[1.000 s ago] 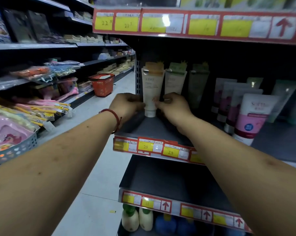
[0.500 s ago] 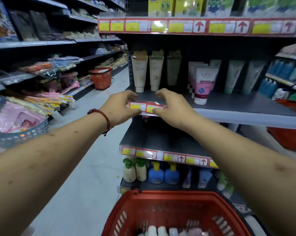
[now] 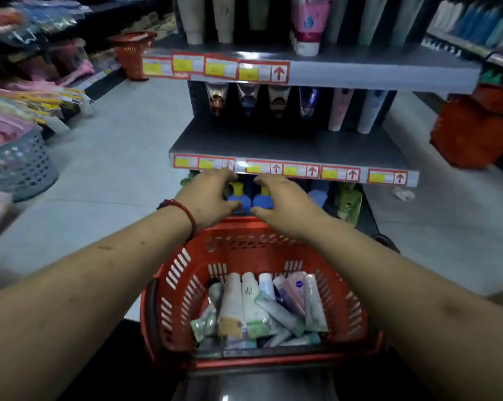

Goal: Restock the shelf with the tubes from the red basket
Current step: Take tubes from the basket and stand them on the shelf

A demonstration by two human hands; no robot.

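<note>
Since the red plastic slatted basket (image 3: 172,285) sits nearest, low between the two forearms, its load is within easy reach. A loose heap of soft plastic tubes (image 3: 238,305) in white, pale green and pink lies on its bottom, none of them yet lifted. Just past the basket's far rim both hands hang side by side, palms down. The left grip (image 3: 208,198), with a red cord bracelet (image 3: 184,209) at the wrist, is released, fingers loosely curved and grasping nothing. The right grip (image 3: 285,204) is likewise released and empty, close beside the left but apart from it. From this pose I judge them to be between picks, so the next move calls for a reach down into the heap.

Behind the fingers stand two blue bottles with yellow caps (image 3: 263,199) on the lowest shelf; whether a thumb brushes them I cannot tell. Above runs the grey metal middle shelf (image 3: 288,143), edged with red and yellow price labels (image 3: 290,169). Its front is bare and tubes stand cap-down only along the back, which is likely the gap to fill. Farther up, the grey top shelf (image 3: 360,65) carries more upright tubes, with a pink and white tube (image 3: 308,24) at the front. Far left on the pale floor (image 3: 114,140) stands a second red basket (image 3: 133,53)
</note>
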